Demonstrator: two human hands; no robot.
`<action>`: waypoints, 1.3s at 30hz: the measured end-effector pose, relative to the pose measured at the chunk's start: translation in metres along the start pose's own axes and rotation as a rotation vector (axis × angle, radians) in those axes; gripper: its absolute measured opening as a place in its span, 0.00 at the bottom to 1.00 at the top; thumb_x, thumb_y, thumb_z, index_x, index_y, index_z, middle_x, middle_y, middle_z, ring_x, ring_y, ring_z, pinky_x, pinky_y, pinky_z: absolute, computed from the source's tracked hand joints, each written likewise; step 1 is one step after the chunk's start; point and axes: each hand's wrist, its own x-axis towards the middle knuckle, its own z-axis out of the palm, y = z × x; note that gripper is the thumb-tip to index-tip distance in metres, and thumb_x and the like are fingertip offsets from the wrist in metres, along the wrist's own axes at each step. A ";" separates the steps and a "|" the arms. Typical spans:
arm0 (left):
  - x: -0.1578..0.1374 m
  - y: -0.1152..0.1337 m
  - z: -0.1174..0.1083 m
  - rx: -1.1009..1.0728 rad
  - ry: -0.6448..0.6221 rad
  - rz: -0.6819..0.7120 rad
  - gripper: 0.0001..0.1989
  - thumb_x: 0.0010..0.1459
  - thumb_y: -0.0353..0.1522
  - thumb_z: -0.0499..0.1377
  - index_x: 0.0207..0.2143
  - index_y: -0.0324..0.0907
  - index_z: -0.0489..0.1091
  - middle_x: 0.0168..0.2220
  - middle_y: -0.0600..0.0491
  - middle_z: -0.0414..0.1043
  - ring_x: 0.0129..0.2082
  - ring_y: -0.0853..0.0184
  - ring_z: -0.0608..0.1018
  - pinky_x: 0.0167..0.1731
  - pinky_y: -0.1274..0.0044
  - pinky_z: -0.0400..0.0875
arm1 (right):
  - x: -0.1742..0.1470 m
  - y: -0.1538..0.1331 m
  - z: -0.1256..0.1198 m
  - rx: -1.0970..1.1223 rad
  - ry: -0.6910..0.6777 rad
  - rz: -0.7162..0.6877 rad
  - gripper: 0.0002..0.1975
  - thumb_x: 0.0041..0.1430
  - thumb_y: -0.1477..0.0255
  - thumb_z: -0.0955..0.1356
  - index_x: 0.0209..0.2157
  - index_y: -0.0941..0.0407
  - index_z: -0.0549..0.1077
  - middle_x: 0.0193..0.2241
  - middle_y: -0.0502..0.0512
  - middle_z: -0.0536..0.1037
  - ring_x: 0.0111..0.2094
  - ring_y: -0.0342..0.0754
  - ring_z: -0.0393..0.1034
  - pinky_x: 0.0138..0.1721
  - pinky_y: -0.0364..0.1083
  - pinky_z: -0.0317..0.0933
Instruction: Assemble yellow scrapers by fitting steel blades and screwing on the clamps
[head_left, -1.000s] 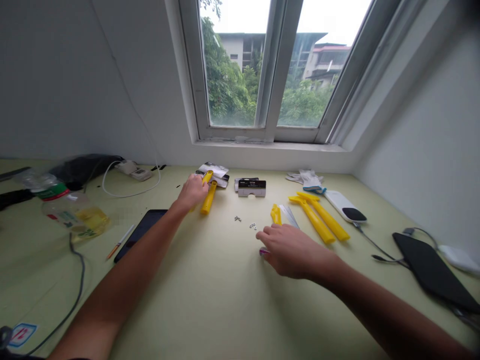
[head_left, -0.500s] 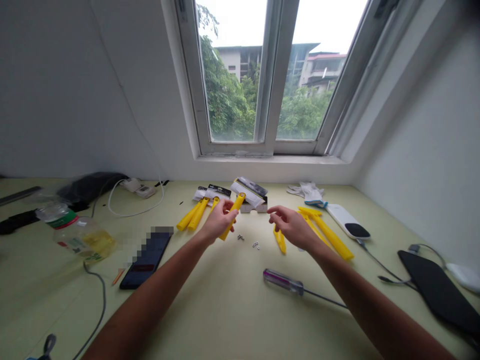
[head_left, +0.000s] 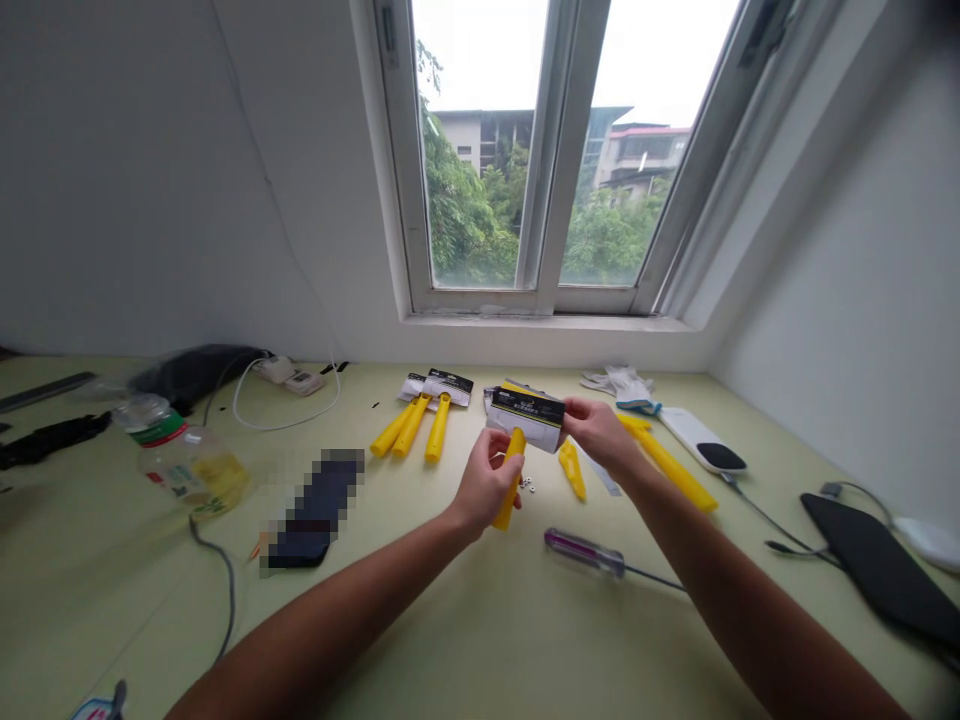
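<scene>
My left hand is closed around a yellow plastic handle, held tilted above the table. At the handle's upper end is a black-and-white packaging card, and my right hand pinches its right edge. Whether the card is joined to the handle I cannot tell. Several small metal nuts lie just behind the handle. Below the right hand rests a yellow pointed plastic piece. A screwdriver with a clear purple handle lies nearer, its shaft running under my right forearm.
Yellow handles with cards lie at the back left. A phone and a plastic bottle stand further left. Along the right are a long yellow part, gloves, a white power bank and a black device with cables.
The left hand has brought the yellow handle right and nearer. My right hand, previously without the card, now grips it at the handle's top. The camera view has shifted slightly.
</scene>
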 end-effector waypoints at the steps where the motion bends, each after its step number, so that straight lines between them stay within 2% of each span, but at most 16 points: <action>1: -0.004 -0.001 0.001 -0.010 0.007 0.006 0.19 0.50 0.39 0.63 0.37 0.43 0.57 0.35 0.53 0.64 0.27 0.71 0.71 0.14 0.81 0.69 | -0.002 -0.002 0.001 0.002 -0.017 0.009 0.14 0.46 0.62 0.72 0.28 0.59 0.74 0.23 0.52 0.77 0.27 0.47 0.71 0.32 0.44 0.64; 4: -0.013 -0.006 0.001 -0.082 0.039 -0.008 0.22 0.51 0.42 0.63 0.41 0.44 0.57 0.37 0.53 0.65 0.28 0.69 0.72 0.17 0.78 0.72 | -0.009 -0.006 0.001 0.012 -0.053 0.027 0.14 0.47 0.61 0.71 0.27 0.59 0.72 0.21 0.52 0.76 0.26 0.48 0.72 0.30 0.45 0.64; 7: -0.016 -0.011 -0.001 -0.159 0.132 -0.049 0.27 0.55 0.45 0.60 0.51 0.48 0.52 0.40 0.51 0.67 0.33 0.65 0.75 0.24 0.72 0.76 | -0.018 -0.006 -0.002 0.025 -0.063 0.037 0.13 0.48 0.61 0.70 0.25 0.57 0.70 0.20 0.50 0.75 0.24 0.47 0.72 0.27 0.44 0.63; 10: -0.014 -0.013 -0.007 -0.161 0.153 0.009 0.25 0.59 0.45 0.56 0.55 0.50 0.52 0.47 0.49 0.67 0.41 0.63 0.75 0.32 0.70 0.77 | -0.025 -0.005 -0.003 0.029 -0.050 0.017 0.13 0.48 0.62 0.70 0.22 0.56 0.68 0.19 0.49 0.74 0.23 0.46 0.70 0.25 0.43 0.61; 12: -0.012 -0.013 -0.010 -0.077 0.095 0.099 0.19 0.60 0.43 0.56 0.51 0.45 0.60 0.46 0.48 0.68 0.41 0.64 0.74 0.34 0.73 0.75 | -0.027 -0.004 -0.002 0.034 -0.013 -0.004 0.14 0.48 0.62 0.70 0.21 0.57 0.67 0.19 0.49 0.74 0.23 0.45 0.69 0.25 0.42 0.60; 14: -0.013 -0.013 -0.012 0.041 0.018 0.181 0.14 0.60 0.41 0.57 0.42 0.41 0.67 0.40 0.49 0.70 0.36 0.67 0.73 0.32 0.76 0.73 | -0.027 -0.004 -0.001 0.048 0.025 -0.016 0.14 0.49 0.62 0.70 0.22 0.57 0.67 0.19 0.49 0.75 0.23 0.45 0.70 0.26 0.43 0.60; 17: -0.021 -0.012 -0.013 0.169 -0.085 0.242 0.11 0.61 0.40 0.57 0.35 0.40 0.69 0.31 0.52 0.68 0.29 0.69 0.70 0.29 0.77 0.70 | -0.026 -0.006 -0.004 0.080 0.070 -0.041 0.14 0.51 0.62 0.69 0.25 0.57 0.66 0.21 0.53 0.78 0.25 0.46 0.73 0.29 0.44 0.63; 20: -0.033 -0.007 -0.012 0.324 -0.204 0.297 0.11 0.61 0.39 0.56 0.36 0.40 0.71 0.30 0.51 0.70 0.30 0.67 0.72 0.32 0.75 0.70 | -0.024 -0.011 -0.016 0.106 0.149 -0.089 0.15 0.52 0.60 0.69 0.25 0.56 0.65 0.22 0.55 0.79 0.25 0.46 0.73 0.31 0.44 0.63; 23: -0.037 0.006 -0.009 0.448 -0.271 0.389 0.12 0.63 0.37 0.55 0.43 0.41 0.72 0.38 0.47 0.74 0.39 0.62 0.74 0.42 0.71 0.70 | -0.021 -0.018 -0.034 0.179 0.300 -0.164 0.16 0.53 0.59 0.70 0.26 0.56 0.64 0.23 0.53 0.79 0.24 0.44 0.72 0.31 0.44 0.63; 25: -0.034 0.017 -0.007 0.505 -0.284 0.446 0.11 0.63 0.35 0.54 0.44 0.41 0.72 0.41 0.46 0.74 0.41 0.61 0.74 0.45 0.70 0.69 | -0.023 -0.024 -0.040 0.259 0.402 -0.226 0.16 0.53 0.60 0.70 0.28 0.56 0.65 0.22 0.52 0.78 0.23 0.43 0.72 0.30 0.44 0.64; 28: -0.028 0.032 0.001 0.622 -0.349 0.472 0.10 0.63 0.34 0.52 0.40 0.41 0.72 0.37 0.46 0.74 0.37 0.62 0.75 0.40 0.72 0.69 | -0.032 -0.036 -0.037 0.301 0.396 -0.318 0.15 0.54 0.60 0.70 0.29 0.56 0.65 0.22 0.50 0.77 0.24 0.43 0.72 0.31 0.44 0.66; 31: -0.030 0.038 0.011 0.746 -0.485 0.478 0.09 0.62 0.32 0.52 0.38 0.41 0.71 0.33 0.47 0.74 0.33 0.64 0.74 0.34 0.74 0.69 | -0.042 -0.050 -0.032 0.299 0.357 -0.412 0.14 0.56 0.61 0.70 0.30 0.55 0.64 0.21 0.48 0.76 0.24 0.43 0.72 0.31 0.43 0.66; 34: -0.034 0.037 0.012 0.853 -0.605 0.496 0.07 0.60 0.30 0.54 0.34 0.41 0.71 0.30 0.48 0.73 0.31 0.65 0.74 0.34 0.74 0.69 | -0.043 -0.060 -0.043 0.454 0.508 -0.528 0.11 0.57 0.63 0.69 0.32 0.54 0.64 0.22 0.46 0.76 0.23 0.42 0.72 0.30 0.43 0.67; 36: -0.026 0.031 0.004 0.834 -0.567 0.478 0.08 0.61 0.31 0.54 0.34 0.41 0.72 0.30 0.49 0.73 0.31 0.65 0.75 0.35 0.74 0.71 | -0.038 -0.062 -0.060 0.557 0.626 -0.587 0.09 0.58 0.66 0.69 0.32 0.54 0.64 0.22 0.47 0.77 0.22 0.42 0.72 0.28 0.43 0.67; 37: -0.017 0.027 -0.001 0.792 -0.487 0.453 0.08 0.62 0.32 0.53 0.36 0.41 0.72 0.31 0.49 0.74 0.32 0.65 0.75 0.35 0.74 0.72 | -0.035 -0.061 -0.068 0.587 0.668 -0.606 0.09 0.58 0.67 0.68 0.32 0.54 0.63 0.22 0.47 0.77 0.21 0.43 0.72 0.27 0.43 0.67; 39: 0.010 0.019 -0.014 0.664 -0.239 0.394 0.10 0.63 0.34 0.52 0.41 0.40 0.70 0.37 0.47 0.74 0.36 0.64 0.77 0.36 0.74 0.74 | -0.029 -0.058 -0.082 0.616 0.711 -0.624 0.08 0.58 0.69 0.68 0.31 0.54 0.63 0.20 0.47 0.77 0.20 0.43 0.71 0.25 0.43 0.67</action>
